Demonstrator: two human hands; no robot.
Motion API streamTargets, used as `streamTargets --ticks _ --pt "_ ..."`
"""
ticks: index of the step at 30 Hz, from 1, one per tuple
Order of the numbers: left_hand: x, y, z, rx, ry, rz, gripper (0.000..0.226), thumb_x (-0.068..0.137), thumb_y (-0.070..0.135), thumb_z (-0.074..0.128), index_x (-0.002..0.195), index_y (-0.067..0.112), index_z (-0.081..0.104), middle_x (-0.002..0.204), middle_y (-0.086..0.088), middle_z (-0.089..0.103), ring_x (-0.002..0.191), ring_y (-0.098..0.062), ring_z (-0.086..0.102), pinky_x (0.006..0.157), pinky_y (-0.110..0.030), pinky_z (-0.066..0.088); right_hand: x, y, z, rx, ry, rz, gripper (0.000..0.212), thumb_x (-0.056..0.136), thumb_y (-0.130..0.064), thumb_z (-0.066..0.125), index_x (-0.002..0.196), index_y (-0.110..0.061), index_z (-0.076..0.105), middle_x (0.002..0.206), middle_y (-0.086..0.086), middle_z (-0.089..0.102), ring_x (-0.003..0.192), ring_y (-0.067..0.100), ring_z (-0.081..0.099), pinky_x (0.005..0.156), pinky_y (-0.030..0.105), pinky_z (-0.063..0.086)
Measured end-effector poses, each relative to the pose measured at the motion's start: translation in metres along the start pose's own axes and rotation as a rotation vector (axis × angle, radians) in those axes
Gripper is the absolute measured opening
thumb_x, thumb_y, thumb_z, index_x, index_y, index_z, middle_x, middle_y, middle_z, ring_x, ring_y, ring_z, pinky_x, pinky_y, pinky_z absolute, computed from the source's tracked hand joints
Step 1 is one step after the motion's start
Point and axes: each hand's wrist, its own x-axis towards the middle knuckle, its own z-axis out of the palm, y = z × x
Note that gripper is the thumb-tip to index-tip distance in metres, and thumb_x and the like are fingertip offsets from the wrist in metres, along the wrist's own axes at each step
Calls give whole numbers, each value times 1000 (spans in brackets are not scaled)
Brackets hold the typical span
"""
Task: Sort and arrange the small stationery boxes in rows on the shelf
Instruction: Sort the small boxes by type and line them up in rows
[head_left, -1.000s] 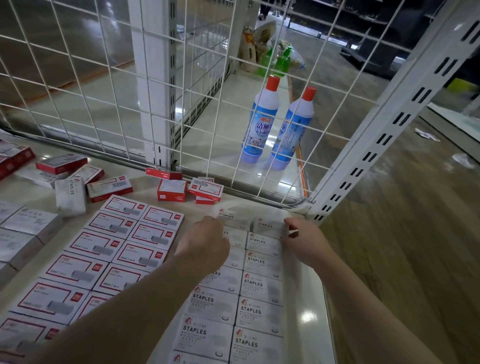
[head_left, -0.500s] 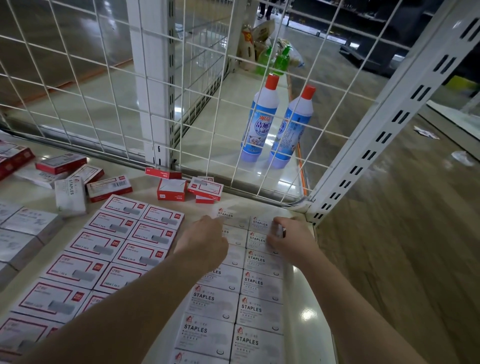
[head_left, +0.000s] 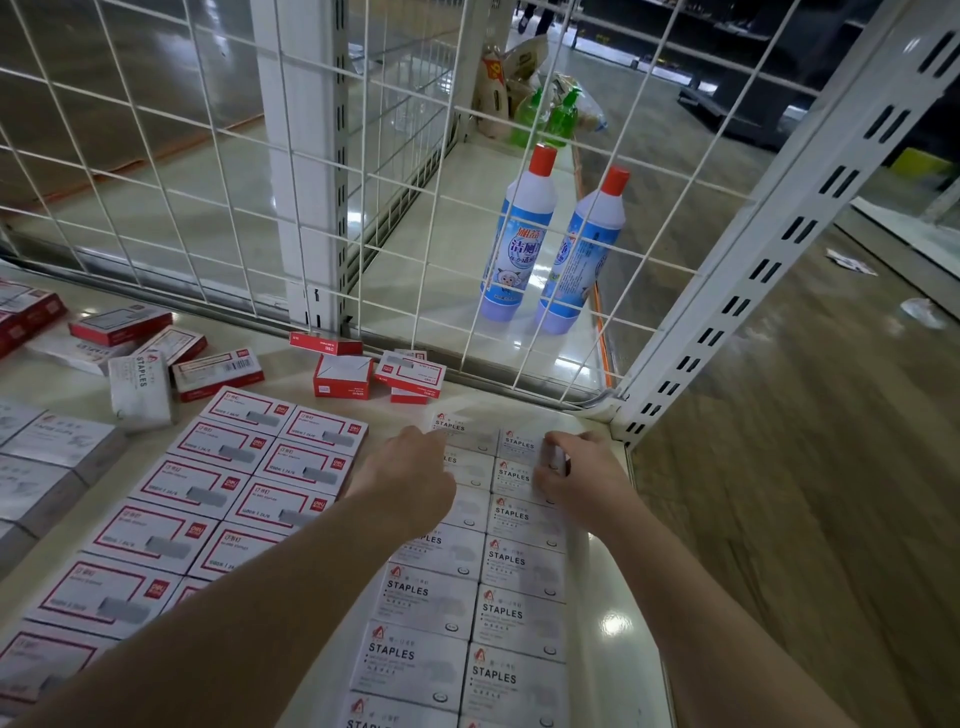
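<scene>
Under both hands, white staples boxes (head_left: 511, 564) are lying in two rows; the left hand (head_left: 410, 478) is resting curled on them, the right hand (head_left: 579, 478) pinching one small box (head_left: 555, 457).

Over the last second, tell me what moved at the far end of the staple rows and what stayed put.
The right hand slid left from the shelf's right edge onto the far white staple boxes, fingers curling over their right side. The left hand barely shifted, resting on the left column. The red-framed boxes, the loose boxes by the wire grid and the two bottles stayed put.
</scene>
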Motion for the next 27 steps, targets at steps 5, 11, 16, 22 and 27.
streamTargets --ticks 5,11,16,22,27 --pt "-6 -2 -2 -15 29 10 37 92 19 49 128 17 48 110 -2 58 96 -16 57 83 -26 51 -1 -4 3 -15 64 33 39 98 -27 39 135 -16 45 135 13 37 115 25 47 92 27 39" --pt "-19 -21 -25 35 143 -9 35 93 16 48 128 18 48 129 2 50 113 -13 49 89 -23 38 -7 -24 5 1 132 -73 47 88 -12 50 135 -15 45 135 9 40 127 22 33 100 27 30" --pt "-32 -49 -44 129 140 -95 30 93 19 49 122 17 51 124 1 52 109 -13 49 90 -26 41 5 -54 20 -10 107 -102 44 90 -17 51 133 -14 47 135 7 46 123 22 43 100 29 34" --pt "-31 -74 -59 181 19 -81 41 96 27 45 135 18 38 140 2 41 127 -14 39 104 -30 33 22 -87 36 -26 61 -106 42 90 -15 50 132 -11 46 134 10 48 125 26 41 96 28 33" --pt "-25 -83 -65 170 -22 -59 35 96 28 45 130 19 47 132 2 47 118 -12 46 94 -25 38 37 -104 43 -9 17 -102 45 92 -15 48 136 -14 39 139 9 39 127 24 40 100 29 33"
